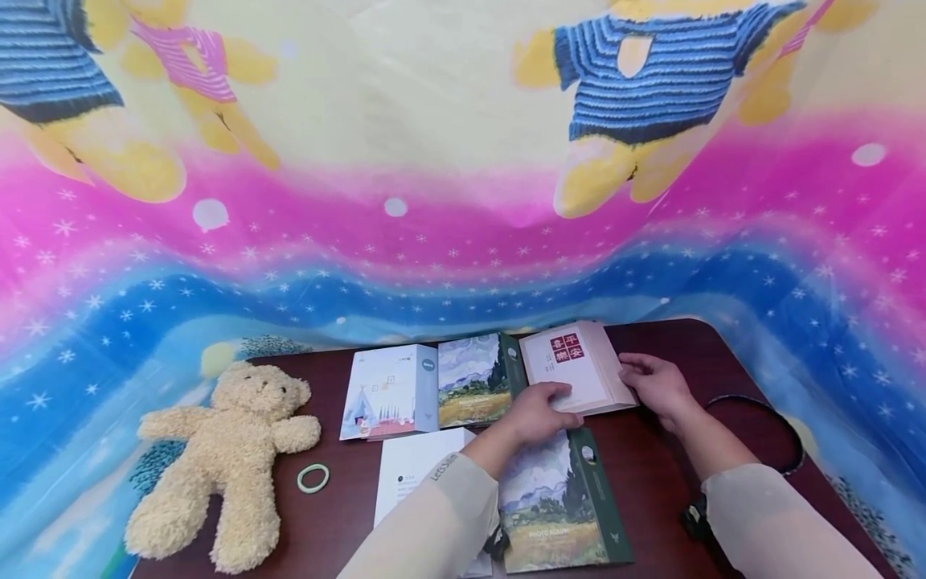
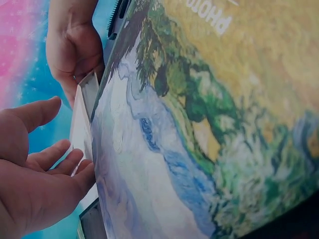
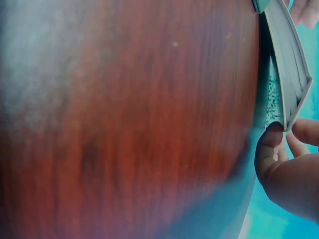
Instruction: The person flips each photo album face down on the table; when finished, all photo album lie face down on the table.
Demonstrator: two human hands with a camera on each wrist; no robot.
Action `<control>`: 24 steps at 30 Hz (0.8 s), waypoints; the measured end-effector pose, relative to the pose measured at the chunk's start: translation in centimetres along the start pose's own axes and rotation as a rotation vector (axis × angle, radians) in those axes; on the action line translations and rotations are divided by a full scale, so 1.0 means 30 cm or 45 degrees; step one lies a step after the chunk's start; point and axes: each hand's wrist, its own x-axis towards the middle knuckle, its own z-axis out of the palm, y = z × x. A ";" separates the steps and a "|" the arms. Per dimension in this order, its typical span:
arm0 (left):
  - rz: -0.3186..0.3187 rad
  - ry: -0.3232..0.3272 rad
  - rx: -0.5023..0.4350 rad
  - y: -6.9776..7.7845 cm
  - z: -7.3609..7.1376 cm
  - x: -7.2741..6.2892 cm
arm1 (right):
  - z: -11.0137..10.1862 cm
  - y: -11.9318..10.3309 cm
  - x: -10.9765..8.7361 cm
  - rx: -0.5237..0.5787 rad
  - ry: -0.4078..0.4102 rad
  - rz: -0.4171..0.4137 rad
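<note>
A cream photo album [image 1: 537,362] with red characters on its cover lies at the back right of the table. My right hand [image 1: 660,389] pinches its right edge between thumb and fingers; the right wrist view shows the album [image 3: 289,55] raised at a tilt by that hand [image 3: 291,167]. Over the album's front left corner is my left hand [image 1: 531,414], its thumb spread from loosely bent fingers. In the left wrist view this hand [image 2: 45,174] has nothing between thumb and fingers. Below it lies a green-spined landscape photo album [image 1: 553,503].
A second landscape album [image 1: 470,382] and a pale tent-picture album [image 1: 379,394] lie along the back. A white album [image 1: 412,462] is partly under my left sleeve. A teddy bear [image 1: 235,450] and a pale green ring [image 1: 313,478] are left; a dark headband-like loop [image 1: 792,430] lies right.
</note>
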 end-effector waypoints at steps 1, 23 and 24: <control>0.002 -0.007 0.005 0.001 0.000 0.000 | -0.001 0.003 -0.001 -0.010 -0.010 0.005; 0.008 -0.045 -0.141 0.005 -0.025 -0.034 | 0.025 -0.012 -0.058 -0.224 -0.055 -0.102; 0.008 -0.046 -0.143 0.007 -0.030 -0.038 | 0.026 -0.013 -0.061 -0.225 -0.057 -0.100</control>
